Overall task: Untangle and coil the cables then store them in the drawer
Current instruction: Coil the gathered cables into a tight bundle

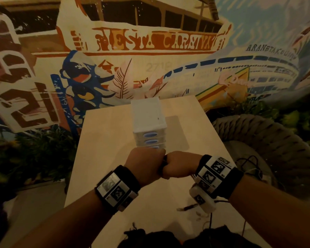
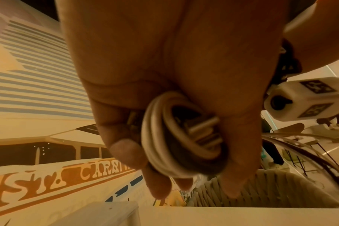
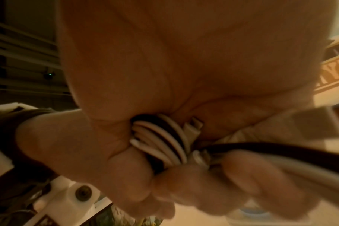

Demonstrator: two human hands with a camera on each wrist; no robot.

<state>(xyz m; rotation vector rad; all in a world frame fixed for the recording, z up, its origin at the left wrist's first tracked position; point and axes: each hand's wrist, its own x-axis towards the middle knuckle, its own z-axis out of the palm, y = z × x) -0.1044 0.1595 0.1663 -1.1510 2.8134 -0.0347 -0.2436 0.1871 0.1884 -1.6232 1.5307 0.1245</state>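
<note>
Over the wooden table (image 1: 106,140) my two hands meet fist to fist, just in front of the small white drawer unit (image 1: 149,122) with blue oval handles. In the left wrist view my left hand (image 2: 180,171) grips a tight coil of pale cable (image 2: 155,137), a connector lying inside the loops. My right hand (image 3: 194,172) also curls round coiled pale cable (image 3: 164,137), and a black cable (image 3: 261,146) trails from it to the right. From the head view only a dark bit of cable (image 1: 164,161) shows between the left hand (image 1: 145,163) and the right hand (image 1: 179,165). The drawers look closed.
Loose cable ends (image 1: 188,207) lie on the table under my right wrist. A dark heap (image 1: 150,237) sits at the table's near edge. A woven chair (image 1: 267,140) stands at the right with black cable (image 1: 249,163) on its seat. A painted wall stands behind.
</note>
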